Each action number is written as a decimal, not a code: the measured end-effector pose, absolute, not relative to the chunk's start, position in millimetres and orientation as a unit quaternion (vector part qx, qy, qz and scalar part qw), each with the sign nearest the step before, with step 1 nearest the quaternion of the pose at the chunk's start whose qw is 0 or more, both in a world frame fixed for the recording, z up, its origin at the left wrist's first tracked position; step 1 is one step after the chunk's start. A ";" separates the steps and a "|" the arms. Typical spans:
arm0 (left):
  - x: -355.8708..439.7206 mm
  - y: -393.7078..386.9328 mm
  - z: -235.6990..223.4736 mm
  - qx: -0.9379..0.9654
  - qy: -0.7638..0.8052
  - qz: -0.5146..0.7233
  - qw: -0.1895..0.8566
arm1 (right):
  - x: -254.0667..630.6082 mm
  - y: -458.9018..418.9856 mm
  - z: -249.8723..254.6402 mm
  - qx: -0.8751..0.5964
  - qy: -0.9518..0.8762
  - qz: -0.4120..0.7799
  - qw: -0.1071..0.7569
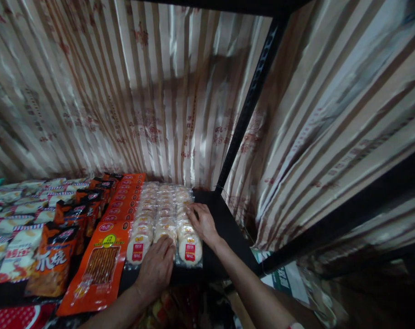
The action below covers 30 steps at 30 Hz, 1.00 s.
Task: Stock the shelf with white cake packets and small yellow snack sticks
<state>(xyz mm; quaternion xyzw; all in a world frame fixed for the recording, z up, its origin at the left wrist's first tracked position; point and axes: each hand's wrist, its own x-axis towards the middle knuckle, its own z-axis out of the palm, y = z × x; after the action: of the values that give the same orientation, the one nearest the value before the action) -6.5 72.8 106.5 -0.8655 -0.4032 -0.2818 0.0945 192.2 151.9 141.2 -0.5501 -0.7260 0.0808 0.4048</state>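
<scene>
Three rows of clear-wrapped round white rice crackers with red labels (191,251) stand on a black shelf, one pack behind another. My left hand (158,261) is at the front of the middle row, its fingers bent over the front rice cracker pack and hiding its label. Against the right-hand row, my right hand (203,224) rests with fingers extended and slightly apart on the upper right side of the packs. Directly left of the crackers lies a row of flat orange snack packets (106,260), the front one with a window showing brown sticks.
Orange-and-black snack bags (53,262) and white snack bags (20,251) fill the shelf's left part. A black metal post (246,107) rises at the back right corner. Striped cloth (159,91) hangs behind. Papers (286,281) lie below, right of the black shelf (224,228).
</scene>
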 end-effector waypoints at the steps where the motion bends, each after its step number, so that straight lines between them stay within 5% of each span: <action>1: -5.9 74.6 111.7 -0.866 -0.399 -0.290 0.082 | 193.9 154.7 140.6 -0.560 -0.714 0.087 0.412; 11: 11.8 173.6 169.6 -0.841 -0.424 -0.334 0.041 | 227.3 222.0 130.1 -0.633 -0.606 0.153 0.457; 20: 30.3 294.6 148.2 -0.857 -0.428 -0.282 0.042 | 250.0 275.7 106.4 -0.655 -0.566 0.294 0.406; 30: 43.2 342.6 119.7 -0.845 -0.489 -0.215 0.001 | 248.1 304.4 94.6 -0.638 -0.552 0.357 0.400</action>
<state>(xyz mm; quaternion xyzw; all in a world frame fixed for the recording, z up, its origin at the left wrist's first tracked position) 43.2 342.6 119.7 -0.8452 -0.4892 -0.2150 0.0012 248.1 304.4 94.6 -0.6383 -0.5523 0.3567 0.4003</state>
